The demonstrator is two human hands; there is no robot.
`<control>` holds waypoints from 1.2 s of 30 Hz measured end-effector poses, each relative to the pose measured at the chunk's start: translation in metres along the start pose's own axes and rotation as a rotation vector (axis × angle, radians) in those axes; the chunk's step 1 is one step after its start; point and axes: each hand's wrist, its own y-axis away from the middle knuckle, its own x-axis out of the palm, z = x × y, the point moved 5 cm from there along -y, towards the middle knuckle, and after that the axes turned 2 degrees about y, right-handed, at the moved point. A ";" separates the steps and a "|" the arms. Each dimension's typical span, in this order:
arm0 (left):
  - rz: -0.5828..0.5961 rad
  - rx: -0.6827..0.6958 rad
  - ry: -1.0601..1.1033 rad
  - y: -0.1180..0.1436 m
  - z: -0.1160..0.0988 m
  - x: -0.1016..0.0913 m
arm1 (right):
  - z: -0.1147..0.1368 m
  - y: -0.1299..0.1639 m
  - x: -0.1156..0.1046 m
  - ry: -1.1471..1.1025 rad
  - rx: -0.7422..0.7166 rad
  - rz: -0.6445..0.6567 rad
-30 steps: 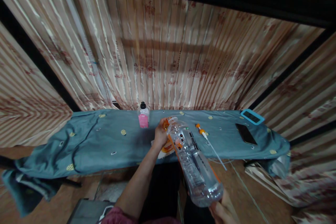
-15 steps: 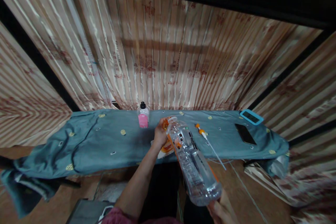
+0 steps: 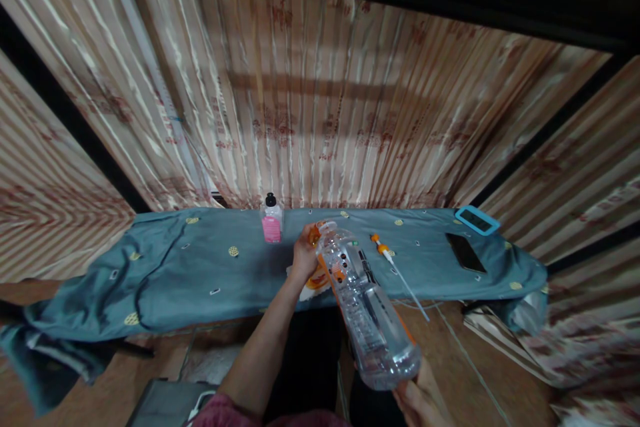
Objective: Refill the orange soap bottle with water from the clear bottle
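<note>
Clear plastic, the large orange-edged bottle (image 3: pixel 373 313) slants across the blue-green patterned cloth's (image 3: pixel 170 277) front edge, the right hand (image 3: pixel 423 397) gripping its base. The outstretched left hand (image 3: pixel 303 257) clasps something amber and transparent (image 3: pixel 313 235) beside its neck. An orange-and-white pump (image 3: pixel 383 249) lies rightward.

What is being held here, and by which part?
The large clear plastic bottle, held near its base by the right hand. The left hand is at its neck end, exact hold unclear.
</note>
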 end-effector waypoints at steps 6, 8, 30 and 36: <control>-0.001 0.003 -0.019 0.000 0.001 0.000 | -0.001 0.000 0.002 -0.037 -0.018 -0.011; 0.008 -0.001 -0.035 0.000 0.000 0.000 | -0.003 0.001 0.001 -0.050 0.004 -0.041; -0.009 -0.001 -0.034 -0.003 0.009 -0.002 | 0.002 -0.002 0.000 0.020 -0.008 0.001; 0.009 0.018 -0.015 -0.001 0.011 0.000 | 0.004 0.000 0.002 0.018 -0.008 0.012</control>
